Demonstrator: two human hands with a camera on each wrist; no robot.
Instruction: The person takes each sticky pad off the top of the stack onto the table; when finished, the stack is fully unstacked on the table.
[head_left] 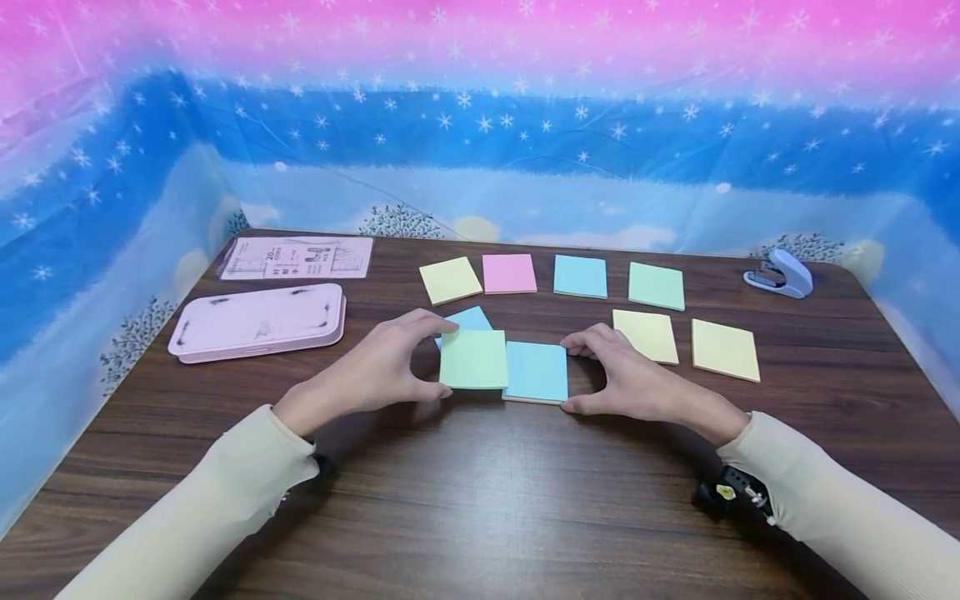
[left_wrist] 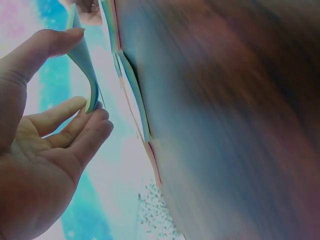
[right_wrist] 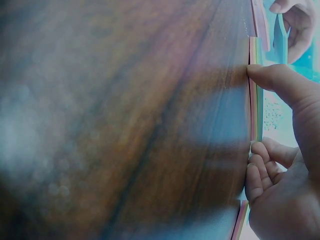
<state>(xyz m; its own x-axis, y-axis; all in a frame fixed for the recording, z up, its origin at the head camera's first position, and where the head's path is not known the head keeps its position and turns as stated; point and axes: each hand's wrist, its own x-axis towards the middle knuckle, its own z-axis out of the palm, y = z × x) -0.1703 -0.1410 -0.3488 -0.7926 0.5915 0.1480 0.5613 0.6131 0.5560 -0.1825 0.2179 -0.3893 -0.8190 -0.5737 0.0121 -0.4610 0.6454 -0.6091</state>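
My left hand [head_left: 378,367] pinches a light green sticky note pad [head_left: 472,360] by its left side, thumb at the near corner and fingers at the far one. In the left wrist view this pad [left_wrist: 86,67] is thin, slightly bent and held above the table. Behind it, a blue sticky note pad [head_left: 471,317] lies turned at an angle, partly hidden. My right hand [head_left: 637,375] grips a blue-topped sticky note stack [head_left: 537,371] at its right side. The right wrist view shows coloured layers in that stack [right_wrist: 256,100], which stands on the table.
Behind lie yellow [head_left: 450,279], pink [head_left: 510,273], blue [head_left: 581,276] and green pads [head_left: 656,285]. Two more yellow pads [head_left: 647,336] [head_left: 724,349] lie at the right. A pink case [head_left: 258,323] and a printed packet [head_left: 300,257] are at left, a stapler [head_left: 783,275] at back right.
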